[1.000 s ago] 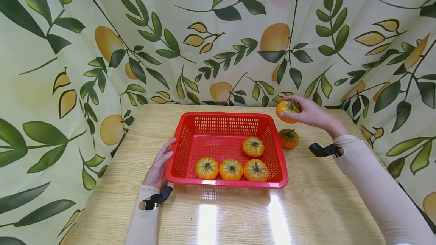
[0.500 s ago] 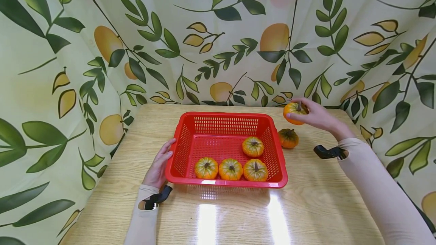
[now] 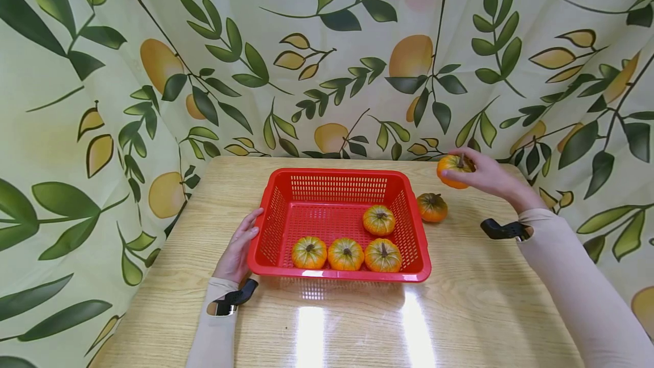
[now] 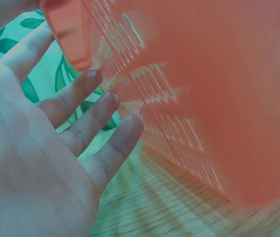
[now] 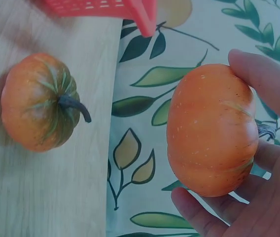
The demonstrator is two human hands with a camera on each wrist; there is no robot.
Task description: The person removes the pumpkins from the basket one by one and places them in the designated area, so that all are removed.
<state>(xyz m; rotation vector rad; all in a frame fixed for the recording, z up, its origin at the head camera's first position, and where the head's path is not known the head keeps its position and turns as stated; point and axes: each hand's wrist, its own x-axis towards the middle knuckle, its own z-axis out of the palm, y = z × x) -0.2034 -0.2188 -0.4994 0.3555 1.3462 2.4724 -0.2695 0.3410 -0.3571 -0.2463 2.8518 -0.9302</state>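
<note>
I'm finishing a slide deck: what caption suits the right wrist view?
A right hand holds an orange pumpkin; a second pumpkin sits on the wooden table.

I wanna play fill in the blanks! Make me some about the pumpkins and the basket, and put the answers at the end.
1. The basket is coloured ____.
2. Inside the basket, you can count ____ pumpkins.
3. The held pumpkin is in the person's ____ hand.
4. Counting the held one and the loose pumpkin on the table too, there are ____ altogether.

Missing words: red; four; right; six.
</note>
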